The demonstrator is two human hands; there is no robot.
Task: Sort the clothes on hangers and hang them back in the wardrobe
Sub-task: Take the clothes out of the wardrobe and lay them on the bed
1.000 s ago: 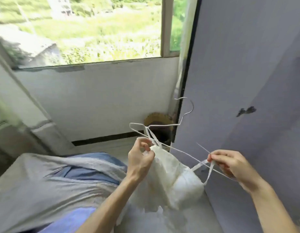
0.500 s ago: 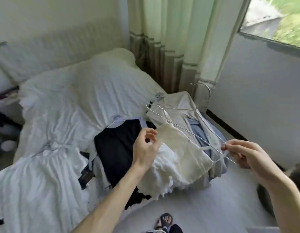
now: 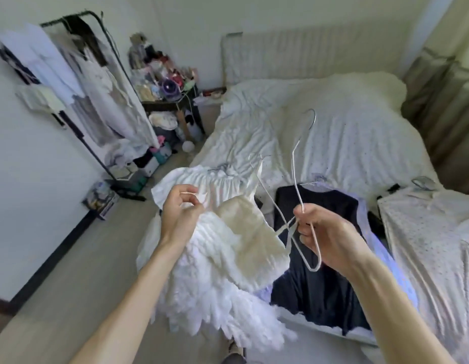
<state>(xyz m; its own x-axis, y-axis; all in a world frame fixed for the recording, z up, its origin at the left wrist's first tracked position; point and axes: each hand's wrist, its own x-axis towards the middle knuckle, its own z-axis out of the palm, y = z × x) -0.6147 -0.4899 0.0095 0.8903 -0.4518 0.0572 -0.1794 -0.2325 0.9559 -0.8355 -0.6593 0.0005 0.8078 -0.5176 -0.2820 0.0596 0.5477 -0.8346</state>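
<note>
Right hand (image 3: 325, 232) grips a white wire hanger (image 3: 296, 183) by one end, a strap caught with it; left hand (image 3: 180, 212) pinches the white ruffled top (image 3: 243, 248). It hangs between them, over the edge of the bed (image 3: 333, 143).

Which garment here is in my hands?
The white ruffled dress, pinched by the left hand and hooked on the right hand's hanger; the black garment and pale speckled one lie on the bed.

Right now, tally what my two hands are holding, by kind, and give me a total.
Wire hangers: 1, the wire hanger gripped by the right hand
Garments: 1, the white ruffled garment pinched by the left hand
Total: 2
</note>
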